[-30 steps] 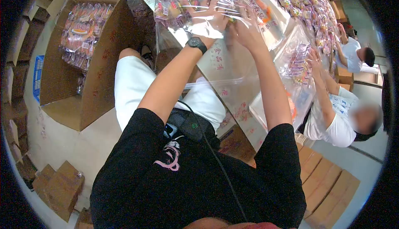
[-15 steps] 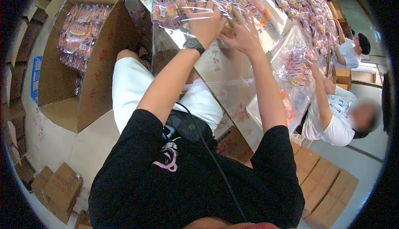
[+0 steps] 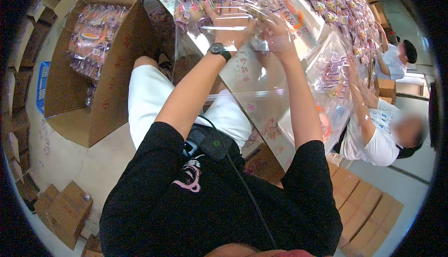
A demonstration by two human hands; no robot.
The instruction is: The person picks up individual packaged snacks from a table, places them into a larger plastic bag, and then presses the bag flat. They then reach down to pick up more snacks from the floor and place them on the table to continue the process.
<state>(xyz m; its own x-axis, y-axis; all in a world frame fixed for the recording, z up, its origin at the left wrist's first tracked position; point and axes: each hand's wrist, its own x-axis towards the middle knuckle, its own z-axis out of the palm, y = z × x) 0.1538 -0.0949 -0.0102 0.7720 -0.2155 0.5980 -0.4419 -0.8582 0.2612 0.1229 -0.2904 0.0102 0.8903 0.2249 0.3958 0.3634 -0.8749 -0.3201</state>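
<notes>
The clear bag (image 3: 261, 94) lies along the worktop (image 3: 270, 128), and I'd call it partly filled: wrapped snacks (image 3: 193, 9) sit in rows at its far end, while its near end holds none and its mouth looks unsealed. The left hand (image 3: 232, 27) seems to be inside the bag, fingers spread over the snacks, its grip clasping nothing that I can see. Beside it, and apparently within the bag too, is the right hand (image 3: 278, 37), fingers bent, but too blurred for me to tell whether its grip has hold of a snack. Off to the left of the bag, a big cardboard box (image 3: 107, 93) has a packed bundle (image 3: 93, 35) in it, so some look finished. Past the bag and to its right, a heap of snacks (image 3: 326, 5) suggests plenty is left
</notes>
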